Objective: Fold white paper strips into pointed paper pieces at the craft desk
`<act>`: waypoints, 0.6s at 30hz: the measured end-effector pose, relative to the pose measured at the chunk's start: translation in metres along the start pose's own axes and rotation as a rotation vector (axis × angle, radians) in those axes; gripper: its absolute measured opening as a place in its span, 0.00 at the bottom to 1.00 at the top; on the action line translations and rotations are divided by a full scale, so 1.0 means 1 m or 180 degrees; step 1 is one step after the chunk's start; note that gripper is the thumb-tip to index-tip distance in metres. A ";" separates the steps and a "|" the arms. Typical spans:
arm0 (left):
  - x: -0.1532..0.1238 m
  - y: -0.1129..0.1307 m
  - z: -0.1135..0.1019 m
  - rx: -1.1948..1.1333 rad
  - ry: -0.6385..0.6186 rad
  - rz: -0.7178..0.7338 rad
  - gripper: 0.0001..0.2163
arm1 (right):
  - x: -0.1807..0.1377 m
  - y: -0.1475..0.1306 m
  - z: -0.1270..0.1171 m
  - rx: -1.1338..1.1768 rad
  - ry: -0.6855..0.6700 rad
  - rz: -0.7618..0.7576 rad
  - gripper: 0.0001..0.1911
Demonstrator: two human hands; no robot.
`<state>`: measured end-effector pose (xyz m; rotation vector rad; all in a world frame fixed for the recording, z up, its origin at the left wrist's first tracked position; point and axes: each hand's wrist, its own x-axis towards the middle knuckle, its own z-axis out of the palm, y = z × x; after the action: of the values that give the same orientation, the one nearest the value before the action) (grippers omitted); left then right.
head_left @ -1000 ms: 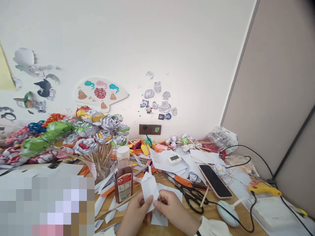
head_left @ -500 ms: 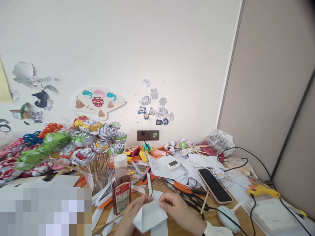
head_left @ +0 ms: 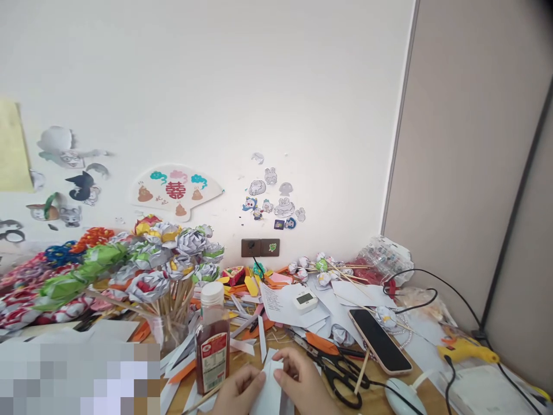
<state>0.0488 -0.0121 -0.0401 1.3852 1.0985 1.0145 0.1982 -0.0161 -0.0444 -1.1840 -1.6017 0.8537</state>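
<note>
At the bottom edge of the head view, my left hand (head_left: pixel 237 393) and my right hand (head_left: pixel 302 383) both pinch a piece of white paper (head_left: pixel 271 392) between fingertips, low over the wooden desk (head_left: pixel 380 397). Both hands are closed on the paper and are partly cut off by the frame. A red-labelled bottle with a white cap (head_left: pixel 212 340) stands just left of my left hand. Black-handled scissors (head_left: pixel 341 372) lie just right of my right hand.
A glass of paper flowers on sticks (head_left: pixel 166 271) stands behind the bottle. A phone (head_left: pixel 379 341), a small white timer (head_left: pixel 305 300), a yellow glue gun (head_left: pixel 469 350), a white mouse (head_left: pixel 404 395) and cables lie to the right among paper scraps.
The paper went from held upright to lowered flat toward the desk. Both hands sank toward the bottom edge as the view tilted up.
</note>
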 end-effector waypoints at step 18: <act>-0.007 0.005 0.008 0.0000 -0.0497 -0.0034 0.20 | -0.010 -0.002 0.005 -0.0378 0.0121 -0.0388 0.11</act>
<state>0.0557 -0.0209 -0.0356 1.4319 0.9893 0.8828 0.1933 -0.0262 -0.0470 -1.1644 -1.6941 0.6622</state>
